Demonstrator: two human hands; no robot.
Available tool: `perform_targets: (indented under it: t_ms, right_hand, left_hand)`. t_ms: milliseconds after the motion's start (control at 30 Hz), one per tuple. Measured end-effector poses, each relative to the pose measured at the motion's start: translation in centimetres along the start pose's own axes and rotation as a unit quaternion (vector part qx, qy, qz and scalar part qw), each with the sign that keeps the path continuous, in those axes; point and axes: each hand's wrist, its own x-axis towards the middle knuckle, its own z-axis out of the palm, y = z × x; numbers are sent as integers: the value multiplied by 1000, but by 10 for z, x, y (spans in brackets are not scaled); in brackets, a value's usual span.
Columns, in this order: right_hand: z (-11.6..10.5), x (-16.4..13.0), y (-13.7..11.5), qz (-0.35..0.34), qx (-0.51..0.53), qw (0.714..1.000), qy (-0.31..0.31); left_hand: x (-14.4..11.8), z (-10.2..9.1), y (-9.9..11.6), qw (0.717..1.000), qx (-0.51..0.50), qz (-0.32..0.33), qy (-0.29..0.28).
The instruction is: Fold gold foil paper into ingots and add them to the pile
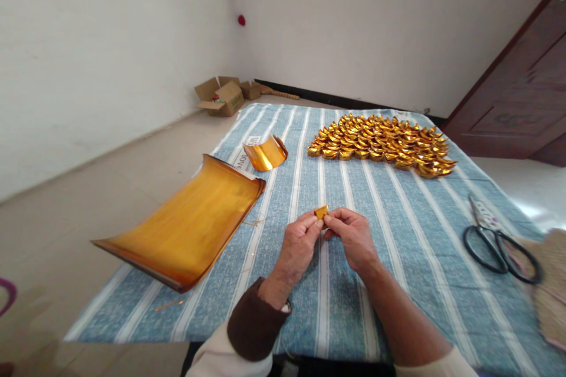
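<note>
Both hands meet above the middle of the striped cloth on the table. Between them is a small folded piece of gold foil paper [321, 212]. My left hand [300, 244] pinches it from the left, thumb on the near side. From the right, my right hand [352, 238] pinches the same piece between thumb and fingers; some fingertips are hidden behind it. To the left lies a large stack of gold foil sheets [186, 218], its edges curling up. A smaller curved stack of gold foil [266, 154] stands beyond it.
Rows of folded gold foil ingots [380, 138] cover the table's far right. Black-handled scissors [497, 247] lie at the right edge beside a tan woven item [548, 288]. The blue-and-white striped tablecloth [283, 306] reaches the near edge. An open cardboard box [227, 100] sits on the floor behind.
</note>
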Motion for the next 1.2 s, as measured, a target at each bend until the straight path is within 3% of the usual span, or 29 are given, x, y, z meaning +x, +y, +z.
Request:
perform_targets:
  t_ms: [333, 833, 1033, 1200]
  right_hand:
    - [0, 0, -5, 89, 117, 989, -3]
    - [-6, 1, -2, 87, 80, 993, -20]
    - [-6, 0, -3, 4, -39, 999, -20]
    - [-5, -2, 4, -119, -171, 978, 0]
  left_hand:
    - [0, -1, -11, 990, 118, 78, 3]
    - [0, -2, -9, 993, 107, 47, -18]
    - [1, -1, -6, 998, 59, 29, -12]
    - [2, 0, -5, 1000, -3, -2, -12]
